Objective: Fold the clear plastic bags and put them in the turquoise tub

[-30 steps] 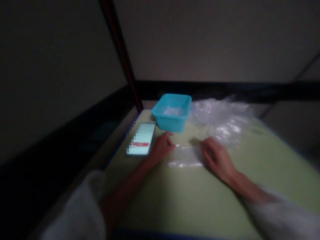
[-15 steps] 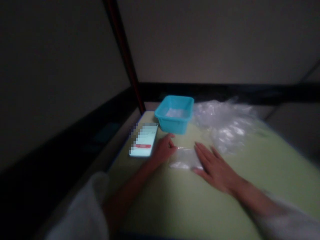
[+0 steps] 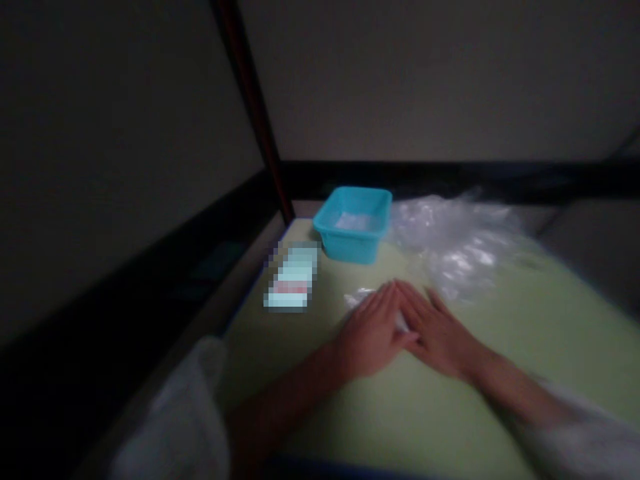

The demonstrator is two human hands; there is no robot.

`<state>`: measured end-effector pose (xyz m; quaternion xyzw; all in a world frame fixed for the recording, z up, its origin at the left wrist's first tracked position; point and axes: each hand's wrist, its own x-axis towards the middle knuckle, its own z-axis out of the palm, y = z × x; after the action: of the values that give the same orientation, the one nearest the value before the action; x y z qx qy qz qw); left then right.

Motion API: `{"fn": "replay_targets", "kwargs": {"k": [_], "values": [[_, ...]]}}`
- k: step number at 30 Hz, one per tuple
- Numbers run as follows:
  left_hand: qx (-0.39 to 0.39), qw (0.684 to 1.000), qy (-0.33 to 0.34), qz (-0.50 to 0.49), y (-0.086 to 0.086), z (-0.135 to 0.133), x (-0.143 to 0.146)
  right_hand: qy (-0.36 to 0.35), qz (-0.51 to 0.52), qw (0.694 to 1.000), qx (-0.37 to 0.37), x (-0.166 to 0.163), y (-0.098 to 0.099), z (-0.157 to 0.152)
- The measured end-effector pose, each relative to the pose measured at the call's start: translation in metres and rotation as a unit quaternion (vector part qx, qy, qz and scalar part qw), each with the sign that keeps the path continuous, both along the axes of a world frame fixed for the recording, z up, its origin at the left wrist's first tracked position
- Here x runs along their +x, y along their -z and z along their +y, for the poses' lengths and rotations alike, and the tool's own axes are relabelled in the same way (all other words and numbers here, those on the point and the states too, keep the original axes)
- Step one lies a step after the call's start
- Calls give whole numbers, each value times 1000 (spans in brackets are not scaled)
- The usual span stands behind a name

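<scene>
My left hand point(image 3: 367, 333) and my right hand point(image 3: 437, 330) lie flat side by side on a small clear plastic bag point(image 3: 356, 297) on the pale green table top point(image 3: 380, 407). Both palms face down with fingers stretched out, fingertips close together. Most of the bag is hidden under the hands; only its upper left corner shows. The scene is dim and slightly blurred.
A turquoise plastic tub point(image 3: 354, 223) stands behind the hands. A heap of clear plastic bags point(image 3: 460, 243) lies to its right. A lit phone point(image 3: 292, 277) lies at the table's left edge. A dark red post point(image 3: 253, 107) rises at the back left corner.
My left hand has moved right from beside the phone onto the small bag, next to my right hand. My right hand stays flat on the bag.
</scene>
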<state>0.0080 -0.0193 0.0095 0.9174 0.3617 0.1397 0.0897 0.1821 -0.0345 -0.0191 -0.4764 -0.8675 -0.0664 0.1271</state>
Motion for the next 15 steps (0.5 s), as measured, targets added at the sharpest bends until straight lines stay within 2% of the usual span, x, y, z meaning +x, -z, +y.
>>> {"fn": "replay_targets", "kwargs": {"k": [6, 15], "values": [[12, 999, -21, 34, 4, 5, -12, -8, 0, 1000, 14, 4, 2, 1], [0, 999, -13, 41, 6, 15, -47, 19, 6, 998, -54, 3, -11, -1]]}}
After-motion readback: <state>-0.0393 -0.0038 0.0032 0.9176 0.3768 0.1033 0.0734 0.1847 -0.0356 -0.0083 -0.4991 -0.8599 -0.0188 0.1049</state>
